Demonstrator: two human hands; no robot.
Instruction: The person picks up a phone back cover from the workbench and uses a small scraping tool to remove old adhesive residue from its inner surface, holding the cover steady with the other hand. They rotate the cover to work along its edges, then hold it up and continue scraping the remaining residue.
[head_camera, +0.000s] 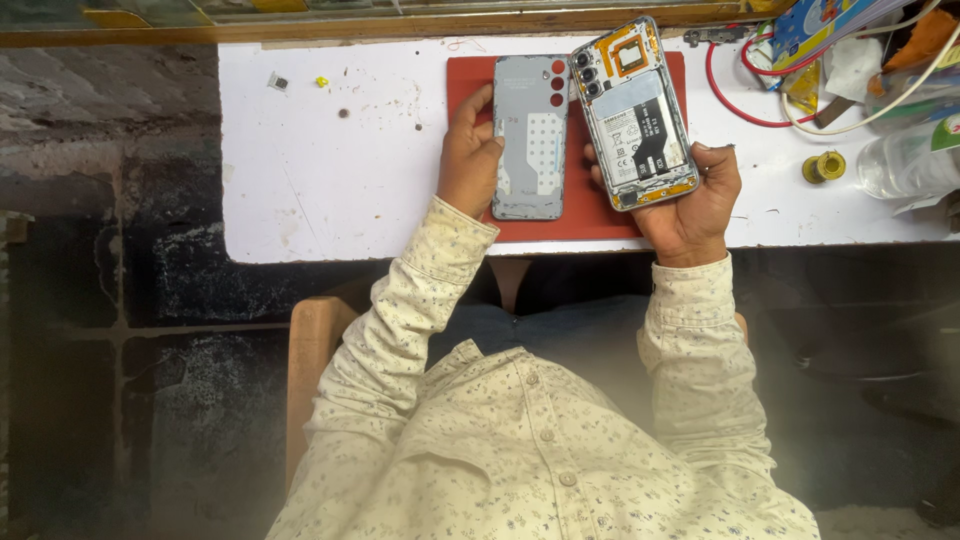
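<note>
Table: white, scuffed, runs across top of view; person sits at it, cream dotted shirt sleeves reaching fwd.
Mat: red, flat on table centre, work goes on over it.
Back cover: grey phone back, lying inner side up on mat, camera holes toward far end.
Left hand: resting at cover's left edge, fingers curled & pressed onto that edge, thumb side touching it. Cover flat, not lifted.
Phone: opened body, battery & orange coil showing, tilted, raised just right of cover.
Right hand: cradles phone from below, fingers wrapped round lower right edge, thumb on left edge; firm pinch on phone.
Wires: red & white, far right w/ clutter, well apart from hands.
Solder spool: small yellow, right of phone hand.
Step, my read: cover's just off, the two halves side by side, inspection stage.
Next move calls for: steady hold on phone, care w/ exposed parts, small tool probably needed; none near hands.
</note>
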